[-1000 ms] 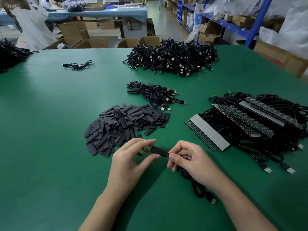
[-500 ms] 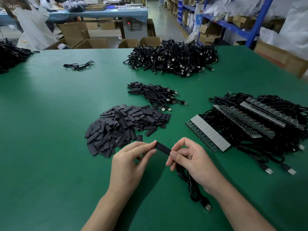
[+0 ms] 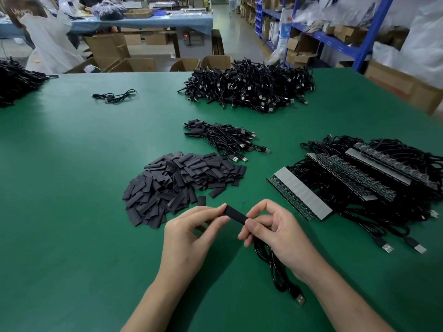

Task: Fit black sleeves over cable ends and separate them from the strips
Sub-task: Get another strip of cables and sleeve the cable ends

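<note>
1 black sleeve, pinched by left hand and right hand, seemingly slants far-left.

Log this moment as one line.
phase: sleeving | left hand: pinches sleeve | right hand: grips cable end at sleeve | cable: trails on table

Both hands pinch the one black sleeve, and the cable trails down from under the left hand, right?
Not quite. In the head view the cable trails from under the right hand, not the left hand. Both hands do pinch the one black sleeve.
</note>
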Available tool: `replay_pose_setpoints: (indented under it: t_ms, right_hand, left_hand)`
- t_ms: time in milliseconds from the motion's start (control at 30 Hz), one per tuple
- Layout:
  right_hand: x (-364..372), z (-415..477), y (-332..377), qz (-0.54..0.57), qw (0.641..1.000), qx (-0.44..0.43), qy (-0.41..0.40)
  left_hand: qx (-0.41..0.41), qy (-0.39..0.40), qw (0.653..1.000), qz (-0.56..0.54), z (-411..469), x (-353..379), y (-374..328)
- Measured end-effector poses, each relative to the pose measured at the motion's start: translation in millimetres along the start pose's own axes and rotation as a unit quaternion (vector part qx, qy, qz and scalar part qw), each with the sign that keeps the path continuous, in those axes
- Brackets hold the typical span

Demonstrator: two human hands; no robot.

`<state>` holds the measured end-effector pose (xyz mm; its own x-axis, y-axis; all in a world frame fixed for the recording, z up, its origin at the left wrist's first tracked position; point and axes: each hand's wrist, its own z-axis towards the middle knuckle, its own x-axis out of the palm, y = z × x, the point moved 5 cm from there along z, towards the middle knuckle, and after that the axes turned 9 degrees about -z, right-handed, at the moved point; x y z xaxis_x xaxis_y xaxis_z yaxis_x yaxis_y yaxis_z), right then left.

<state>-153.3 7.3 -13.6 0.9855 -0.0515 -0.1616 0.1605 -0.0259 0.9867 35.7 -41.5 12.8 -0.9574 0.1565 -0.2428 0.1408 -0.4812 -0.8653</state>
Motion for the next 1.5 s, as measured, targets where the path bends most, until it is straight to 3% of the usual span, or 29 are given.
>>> replay_pose_setpoints:
  t_ms: [200, 533, 733, 867, 1000, 1200, 1500]
  right_hand:
    - [7, -1, 1, -0.016, 1.0, -0.021, 0.01]
    - [4, -3, 4, -0.128, 0.991, -0.037, -0.016]
    - [-10, -5, 11, -0.317, 0.945, -0.058, -0.048]
    - [-5, -3, 8, -0.374, 0.926, -0.04, -0.027]
    - [-5, -3, 3, -0.355, 0.934, -0.015, -0.042]
    - [-8, 7, 21, -0.202, 0.977, 0.01, -0.062]
    - [-22, 152, 105, -0.334, 0.93, -0.021, -0.154]
  left_hand:
    - [-0.158, -0.007, 0.973, -0.168, 2, -1, 16]
    - [-0.226, 0.011, 0.939, -0.261, 1, 3, 23]
    - [-0.225, -0.068, 0.927, -0.29, 6, -13, 25]
    - [-0.219, -0.112, 0.921, -0.3, 7, -20, 31]
    - [-0.216, -0.117, 0.921, -0.301, 8, -20, 33]
    - [-0.21, -0.12, 0.928, -0.284, 9, -20, 36]
    - [-0.19, -0.06, 0.951, -0.236, 8, -10, 35]
